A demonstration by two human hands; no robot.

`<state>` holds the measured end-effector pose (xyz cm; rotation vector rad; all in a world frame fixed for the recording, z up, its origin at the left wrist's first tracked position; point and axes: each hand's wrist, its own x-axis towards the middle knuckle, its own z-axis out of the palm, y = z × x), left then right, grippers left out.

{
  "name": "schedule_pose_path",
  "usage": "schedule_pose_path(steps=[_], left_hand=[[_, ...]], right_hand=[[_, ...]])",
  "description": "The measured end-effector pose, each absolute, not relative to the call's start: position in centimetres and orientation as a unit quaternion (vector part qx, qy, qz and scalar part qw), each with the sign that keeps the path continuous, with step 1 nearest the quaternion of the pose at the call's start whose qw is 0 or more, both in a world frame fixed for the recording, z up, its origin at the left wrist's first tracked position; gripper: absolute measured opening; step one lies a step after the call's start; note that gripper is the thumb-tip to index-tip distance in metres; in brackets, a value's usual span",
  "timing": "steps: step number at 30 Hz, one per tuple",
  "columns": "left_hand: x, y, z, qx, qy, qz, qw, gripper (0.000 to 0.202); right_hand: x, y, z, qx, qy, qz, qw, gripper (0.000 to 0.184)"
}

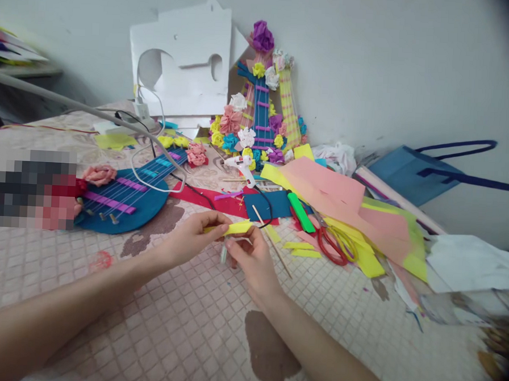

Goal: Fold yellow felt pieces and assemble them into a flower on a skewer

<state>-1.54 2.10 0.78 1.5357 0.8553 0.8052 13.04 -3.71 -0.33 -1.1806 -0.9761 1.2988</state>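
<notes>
My left hand (192, 235) and my right hand (253, 258) meet over the patterned table cloth (179, 317). Both pinch a narrow yellow paper strip (235, 228) stretched between them. My right hand also grips a thin wooden stick (275, 245) that slants down to the right, and something pale shows below its fingers. Just beyond the hands lie a dark blue paper piece (266, 205) and a red paper sheet (203, 198).
A blue paper guitar (126, 198) with a pink rose lies at the left. A white glue gun (242, 167), red-handled scissors (334, 246), a green marker (301, 212) and pink and yellow sheets (355, 213) lie behind. A flower-covered craft (258, 117) leans on the wall; a blue bag (413, 173) sits right.
</notes>
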Motion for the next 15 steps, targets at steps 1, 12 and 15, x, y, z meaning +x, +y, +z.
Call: schedule_pose_path(steps=[1,12,15], left_hand=[[-1.5,2.0,0.8,0.653,0.364,0.344,0.568,0.021],[-1.3,1.6,0.8,0.692,0.354,0.355,0.520,0.019],[-1.3,1.5,0.7,0.696,0.349,0.357,0.516,0.018]], right_hand=[[12.9,-3.7,-0.5,-0.492,-0.399,0.551,0.544,0.029],[12.8,-3.3,-1.6,-0.510,-0.418,0.508,0.554,0.018],[12.9,-3.2,-1.6,-0.528,-0.448,0.471,0.546,0.018]])
